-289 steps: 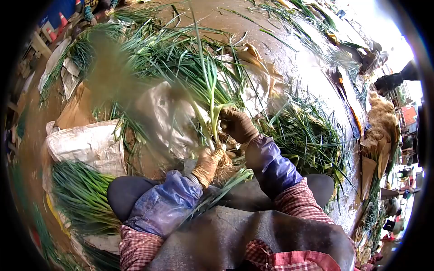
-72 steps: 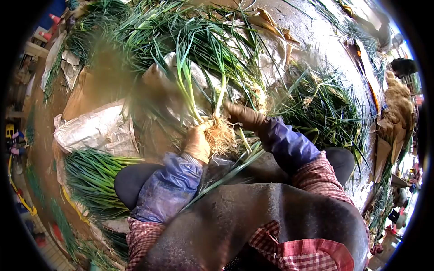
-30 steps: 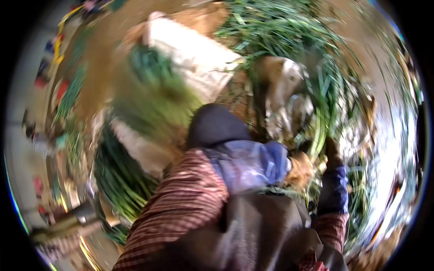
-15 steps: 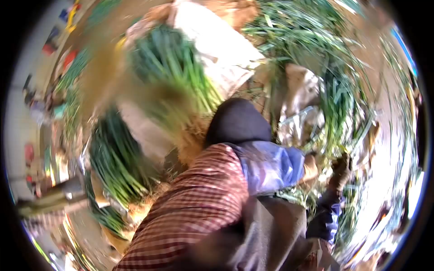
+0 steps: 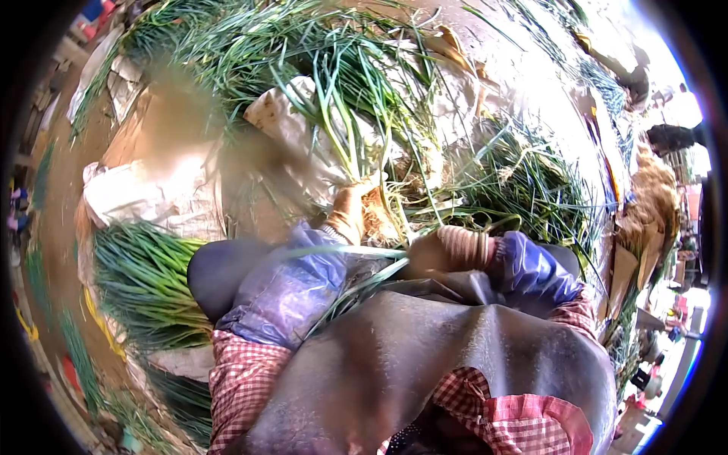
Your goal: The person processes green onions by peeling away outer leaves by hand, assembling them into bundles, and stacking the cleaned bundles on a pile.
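Observation:
My left hand (image 5: 350, 212), in a tan glove, is closed round the lower stems of a few green onions (image 5: 345, 144). Their leaves point up and away, and pale brown roots (image 5: 379, 216) hang beside the glove. To the right, my right hand (image 5: 447, 250), in a brown glove, is near the apron's upper edge, close to a long green leaf (image 5: 379, 262) lying across my lap. Its fingers are blurred and partly hidden, so what they hold cannot be made out.
A neat onion bundle (image 5: 148, 284) lies at the left beside a whitish sack (image 5: 152, 201). Loose onions (image 5: 250, 53) are heaped at the front, and a tangled leaf pile (image 5: 531, 186) is on the right. A dark apron (image 5: 425, 341) covers my lap.
The view has swung back from the left-hand bundles to the front. My right hand has moved away from the left one, down toward the apron. The left hand now shows clearly round onion stems.

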A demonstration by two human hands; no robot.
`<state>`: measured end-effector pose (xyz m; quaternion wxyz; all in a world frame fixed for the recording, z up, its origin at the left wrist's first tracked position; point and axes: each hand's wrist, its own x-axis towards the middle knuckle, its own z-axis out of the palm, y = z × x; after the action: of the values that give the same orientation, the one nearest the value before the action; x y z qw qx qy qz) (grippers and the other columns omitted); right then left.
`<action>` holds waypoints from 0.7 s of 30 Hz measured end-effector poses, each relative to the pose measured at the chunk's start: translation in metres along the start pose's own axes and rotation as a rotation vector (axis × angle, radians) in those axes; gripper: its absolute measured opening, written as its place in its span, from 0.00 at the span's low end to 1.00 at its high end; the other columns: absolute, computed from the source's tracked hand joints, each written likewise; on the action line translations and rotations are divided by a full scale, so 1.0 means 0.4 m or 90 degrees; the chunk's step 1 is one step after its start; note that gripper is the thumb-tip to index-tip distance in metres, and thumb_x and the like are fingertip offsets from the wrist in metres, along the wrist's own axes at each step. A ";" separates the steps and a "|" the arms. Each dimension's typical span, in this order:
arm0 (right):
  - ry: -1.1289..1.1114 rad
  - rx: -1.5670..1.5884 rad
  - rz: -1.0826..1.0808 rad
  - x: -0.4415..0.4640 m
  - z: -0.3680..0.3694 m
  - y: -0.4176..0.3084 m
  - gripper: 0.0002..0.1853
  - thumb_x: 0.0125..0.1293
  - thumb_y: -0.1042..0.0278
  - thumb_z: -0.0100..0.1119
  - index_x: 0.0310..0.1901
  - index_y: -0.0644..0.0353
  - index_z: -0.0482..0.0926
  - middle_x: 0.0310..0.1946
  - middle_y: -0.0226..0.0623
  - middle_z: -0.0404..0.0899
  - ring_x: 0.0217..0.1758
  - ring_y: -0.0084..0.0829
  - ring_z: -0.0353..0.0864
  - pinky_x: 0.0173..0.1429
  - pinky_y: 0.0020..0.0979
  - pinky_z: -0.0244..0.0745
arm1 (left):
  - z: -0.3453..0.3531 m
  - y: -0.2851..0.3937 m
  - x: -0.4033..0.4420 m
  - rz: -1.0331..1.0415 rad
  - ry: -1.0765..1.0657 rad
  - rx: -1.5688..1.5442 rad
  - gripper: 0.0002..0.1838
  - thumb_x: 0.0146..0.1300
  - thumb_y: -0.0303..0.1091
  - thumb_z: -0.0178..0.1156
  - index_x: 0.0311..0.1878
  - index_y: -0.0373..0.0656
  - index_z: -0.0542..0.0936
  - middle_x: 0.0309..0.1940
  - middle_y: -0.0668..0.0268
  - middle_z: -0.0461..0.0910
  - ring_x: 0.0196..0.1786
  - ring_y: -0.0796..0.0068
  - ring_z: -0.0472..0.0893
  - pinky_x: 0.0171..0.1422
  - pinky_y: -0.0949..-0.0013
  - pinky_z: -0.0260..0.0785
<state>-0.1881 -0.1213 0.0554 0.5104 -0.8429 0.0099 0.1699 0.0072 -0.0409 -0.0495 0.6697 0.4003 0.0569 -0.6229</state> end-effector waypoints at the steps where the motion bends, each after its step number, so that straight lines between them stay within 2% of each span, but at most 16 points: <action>1: -0.091 -0.072 0.104 -0.034 -0.014 0.043 0.17 0.61 0.65 0.57 0.51 0.58 0.76 0.36 0.44 0.79 0.37 0.42 0.80 0.44 0.37 0.75 | -0.020 -0.001 0.012 -0.058 -0.073 -0.065 0.16 0.63 0.36 0.56 0.51 0.40 0.76 0.30 0.68 0.79 0.30 0.75 0.77 0.36 0.72 0.73; 2: -0.188 -0.148 0.201 -0.072 -0.027 0.094 0.21 0.60 0.65 0.57 0.56 0.58 0.74 0.39 0.44 0.79 0.37 0.42 0.80 0.45 0.36 0.75 | 0.017 0.022 -0.023 -0.087 -0.202 -0.145 0.17 0.62 0.34 0.55 0.53 0.39 0.74 0.24 0.71 0.74 0.25 0.77 0.75 0.29 0.73 0.71; 4: -0.177 -0.262 0.290 -0.145 -0.062 0.148 0.30 0.57 0.64 0.60 0.63 0.58 0.67 0.44 0.42 0.80 0.40 0.37 0.81 0.46 0.36 0.76 | 0.018 0.032 -0.039 -0.157 -0.352 -0.089 0.19 0.62 0.33 0.54 0.55 0.35 0.71 0.22 0.71 0.71 0.20 0.78 0.71 0.22 0.75 0.66; 6: 0.002 -0.223 0.080 -0.194 -0.077 0.267 0.34 0.57 0.65 0.62 0.65 0.62 0.63 0.48 0.42 0.79 0.44 0.32 0.81 0.47 0.34 0.75 | 0.042 0.017 -0.046 -0.073 -0.326 0.033 0.20 0.58 0.34 0.57 0.53 0.37 0.73 0.29 0.66 0.73 0.29 0.74 0.73 0.30 0.71 0.68; 7: 0.062 0.085 0.210 -0.176 -0.098 0.240 0.33 0.60 0.63 0.60 0.65 0.62 0.63 0.51 0.41 0.77 0.47 0.31 0.79 0.49 0.33 0.74 | 0.062 -0.002 -0.036 -0.003 -0.291 0.120 0.20 0.57 0.34 0.59 0.52 0.37 0.74 0.33 0.64 0.75 0.34 0.71 0.74 0.34 0.69 0.69; 9: 0.190 0.402 0.289 -0.081 -0.102 0.190 0.30 0.65 0.58 0.55 0.66 0.62 0.62 0.52 0.39 0.75 0.49 0.29 0.77 0.51 0.32 0.72 | 0.079 -0.033 0.018 0.159 -0.244 0.293 0.20 0.54 0.35 0.62 0.50 0.38 0.76 0.40 0.60 0.77 0.43 0.67 0.76 0.42 0.65 0.71; 10: 0.289 0.422 0.212 -0.061 -0.099 0.183 0.29 0.69 0.54 0.52 0.66 0.62 0.62 0.51 0.36 0.75 0.47 0.28 0.77 0.52 0.31 0.71 | 0.086 -0.044 0.039 0.224 -0.226 0.363 0.21 0.52 0.35 0.63 0.50 0.39 0.77 0.43 0.58 0.78 0.47 0.65 0.77 0.46 0.63 0.72; 11: 0.252 0.299 0.177 -0.060 -0.104 0.253 0.29 0.70 0.50 0.48 0.65 0.63 0.63 0.49 0.34 0.75 0.45 0.27 0.76 0.52 0.30 0.70 | 0.084 -0.053 0.059 0.274 -0.206 0.411 0.21 0.50 0.35 0.65 0.49 0.39 0.78 0.47 0.55 0.79 0.52 0.63 0.78 0.51 0.61 0.73; 13: 0.361 0.715 0.281 0.001 -0.089 0.388 0.32 0.71 0.42 0.41 0.60 0.64 0.68 0.43 0.32 0.74 0.40 0.27 0.73 0.55 0.27 0.67 | 0.087 -0.031 0.052 0.268 -0.162 0.518 0.20 0.51 0.35 0.64 0.48 0.39 0.78 0.46 0.55 0.79 0.51 0.63 0.78 0.50 0.61 0.73; 16: 0.126 0.665 0.095 0.161 -0.038 0.047 0.30 0.70 0.45 0.43 0.58 0.65 0.70 0.52 0.40 0.76 0.55 0.35 0.74 0.64 0.34 0.63 | 0.100 -0.026 0.033 0.245 -0.115 0.669 0.19 0.51 0.35 0.64 0.47 0.40 0.78 0.44 0.55 0.80 0.49 0.62 0.79 0.49 0.62 0.73; 17: 0.144 0.674 0.084 0.173 -0.028 0.095 0.29 0.70 0.46 0.45 0.59 0.65 0.70 0.57 0.43 0.73 0.61 0.38 0.72 0.66 0.37 0.63 | 0.097 -0.021 0.017 0.243 -0.106 0.712 0.19 0.51 0.35 0.64 0.47 0.40 0.79 0.44 0.55 0.80 0.48 0.62 0.79 0.49 0.62 0.73; 18: 0.149 0.661 0.044 0.181 -0.008 0.132 0.26 0.69 0.53 0.46 0.60 0.67 0.69 0.57 0.44 0.73 0.60 0.39 0.72 0.66 0.36 0.62 | 0.099 -0.016 -0.008 0.241 -0.096 0.759 0.18 0.51 0.35 0.64 0.46 0.40 0.79 0.43 0.55 0.80 0.48 0.62 0.79 0.48 0.62 0.73; 20: 0.132 0.786 0.075 0.184 -0.022 0.215 0.23 0.68 0.62 0.44 0.59 0.69 0.69 0.57 0.46 0.73 0.61 0.40 0.71 0.67 0.36 0.62 | 0.101 0.016 -0.068 0.232 -0.082 0.854 0.17 0.52 0.35 0.63 0.46 0.40 0.79 0.42 0.55 0.80 0.47 0.62 0.80 0.48 0.62 0.74; 21: 0.126 0.651 0.003 0.198 -0.017 0.196 0.24 0.64 0.65 0.45 0.59 0.71 0.69 0.57 0.46 0.73 0.61 0.39 0.71 0.66 0.36 0.63 | 0.105 0.043 -0.113 0.231 -0.076 0.905 0.17 0.52 0.35 0.63 0.45 0.40 0.79 0.42 0.55 0.80 0.46 0.62 0.80 0.47 0.62 0.74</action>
<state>-0.1266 -0.1522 -0.0325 0.8532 -0.4978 0.1417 0.0639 -0.0051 -0.0324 0.0127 0.3430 0.7065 -0.4645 -0.4093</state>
